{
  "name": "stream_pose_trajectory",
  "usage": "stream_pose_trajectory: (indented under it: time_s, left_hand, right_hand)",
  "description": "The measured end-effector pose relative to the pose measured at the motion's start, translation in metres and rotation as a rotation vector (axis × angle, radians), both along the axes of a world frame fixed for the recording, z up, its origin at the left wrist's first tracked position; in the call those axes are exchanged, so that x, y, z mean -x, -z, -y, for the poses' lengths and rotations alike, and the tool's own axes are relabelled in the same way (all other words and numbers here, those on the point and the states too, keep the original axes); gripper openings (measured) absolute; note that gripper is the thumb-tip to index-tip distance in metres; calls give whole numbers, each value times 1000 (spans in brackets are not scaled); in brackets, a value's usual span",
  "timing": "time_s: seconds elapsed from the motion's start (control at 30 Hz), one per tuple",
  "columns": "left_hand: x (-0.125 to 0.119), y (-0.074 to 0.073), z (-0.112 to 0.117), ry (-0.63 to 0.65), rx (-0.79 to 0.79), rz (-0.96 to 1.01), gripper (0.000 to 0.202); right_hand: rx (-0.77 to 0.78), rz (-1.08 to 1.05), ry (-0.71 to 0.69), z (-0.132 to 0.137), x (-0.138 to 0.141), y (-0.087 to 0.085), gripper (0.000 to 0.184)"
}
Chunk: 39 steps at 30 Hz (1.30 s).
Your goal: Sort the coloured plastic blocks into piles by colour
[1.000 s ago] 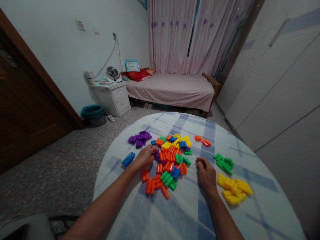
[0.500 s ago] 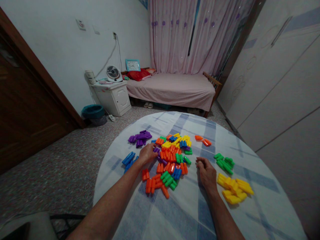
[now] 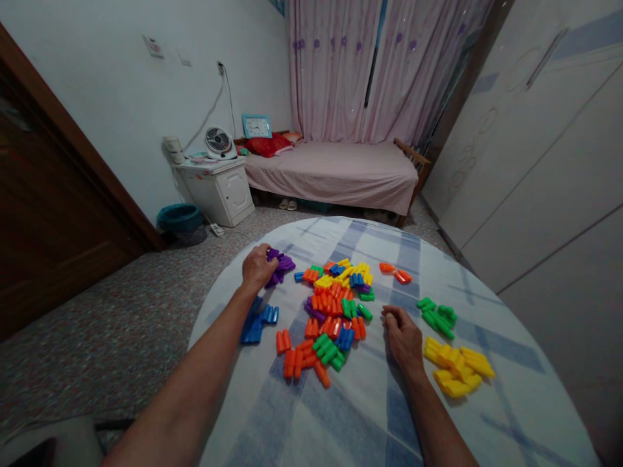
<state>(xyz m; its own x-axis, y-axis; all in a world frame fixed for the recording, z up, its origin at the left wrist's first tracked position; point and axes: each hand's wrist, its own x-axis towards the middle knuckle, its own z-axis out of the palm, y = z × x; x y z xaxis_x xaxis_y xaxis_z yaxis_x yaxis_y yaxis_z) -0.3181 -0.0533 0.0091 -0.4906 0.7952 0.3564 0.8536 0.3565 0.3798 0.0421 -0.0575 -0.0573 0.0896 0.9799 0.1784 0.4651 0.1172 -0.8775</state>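
My left hand (image 3: 258, 268) is at the left edge of a pile of purple plastic blocks (image 3: 282, 262), its fingers bent round a purple block that they partly hide. Below that wrist lie blue blocks (image 3: 252, 328), partly covered by the forearm. My right hand (image 3: 403, 334) rests on the tablecloth right of the mixed heap, fingers loosely bent and holding nothing. In the heap are orange blocks (image 3: 332, 301), yellow blocks (image 3: 361, 270), green blocks (image 3: 328, 351) and a few blue and purple ones. The blocks look like short joined tubes.
Two orange blocks (image 3: 402, 277) lie apart at the far right of the heap. Beyond my right hand are a green pile (image 3: 439, 319) and a yellow pile (image 3: 457, 370). The round table (image 3: 360, 415) has a checked cloth. A bed (image 3: 335, 165) stands behind it.
My left hand has moved left and away from the heap to the purple pile. A purple block at the heap's left side is gone from there. My right hand stays put.
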Motion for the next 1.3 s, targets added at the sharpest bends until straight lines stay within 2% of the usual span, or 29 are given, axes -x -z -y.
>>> stream_pose_trajectory:
  time_s: [0.13, 0.27, 0.4, 0.5, 0.57, 0.7, 0.77, 0.87, 1.0, 1.13, 1.2, 1.3]
  left_hand:
    - [24, 3, -20, -46, 107, 1, 26]
    - [31, 12, -29, -12, 153, 13, 17]
    - [27, 13, -25, 22, 132, 6, 18]
    - [10, 9, -10, 81, 68, -30, 25]
    - [-7, 8, 4, 213, 45, -47, 27]
    - [-42, 20, 31, 706, 81, 15, 38]
    - [-56, 31, 38, 811, 143, 55, 48]
    - [-69, 42, 39, 803, 210, 86, 55]
    - [-74, 44, 35, 754, 208, 155, 42]
    - [-71, 45, 36, 681, 226, 353, 30]
    - [-68, 46, 37, 701, 199, 447, 34]
    - [-67, 45, 38, 743, 154, 457, 48]
  right_hand:
    - [-15, 10, 3, 0, 0, -1, 34]
    - [-9, 0, 5, 0, -1, 0, 34]
    - [3, -12, 3, 0, 0, 0, 35]
    - [11, -17, 6, 0, 0, 0, 35]
    - [14, -24, 2, 0, 0, -1, 34]
    - [8, -32, -1, 0, 1, -2, 34]
    - [3, -22, 2, 1, 1, -2, 34]
    - [-4, -3, -3, 1, 0, -3, 34]
    - [1, -14, -6, 0, 0, -2, 35]
    - [-12, -20, -9, 0, 0, -1, 35]
    - [-15, -13, -9, 0, 0, 0, 34]
    - [-5, -17, -4, -1, 0, 1, 34]
